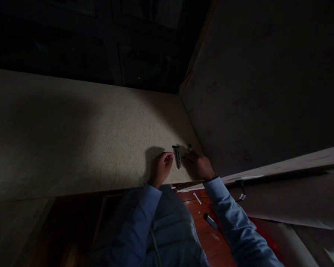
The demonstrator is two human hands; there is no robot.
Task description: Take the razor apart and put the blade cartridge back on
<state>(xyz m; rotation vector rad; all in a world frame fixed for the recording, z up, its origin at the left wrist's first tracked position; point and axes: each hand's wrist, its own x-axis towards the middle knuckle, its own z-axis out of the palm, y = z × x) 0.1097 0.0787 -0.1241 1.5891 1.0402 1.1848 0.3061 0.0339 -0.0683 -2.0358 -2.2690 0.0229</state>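
A small dark metal part like a bolt or anchor [177, 155] lies on a pale speckled board [86, 137], between my two hands. My left hand [163, 167] rests on the board just left of it, fingers curled in toward the palm; what they hold, if anything, is hidden. My right hand [197, 163] rests just right of the part, fingers closed round a thin dark object [189, 147] whose tip sticks up. Both arms wear blue sleeves. The scene is very dark.
A large grey panel [267, 92] stands upright against the board's right edge. Below the board's near edge is a red-brown wooden floor [203, 222] with a small dark object [210, 221] and a white strip [197, 198]. More pale boards [295, 193] lie at the right.
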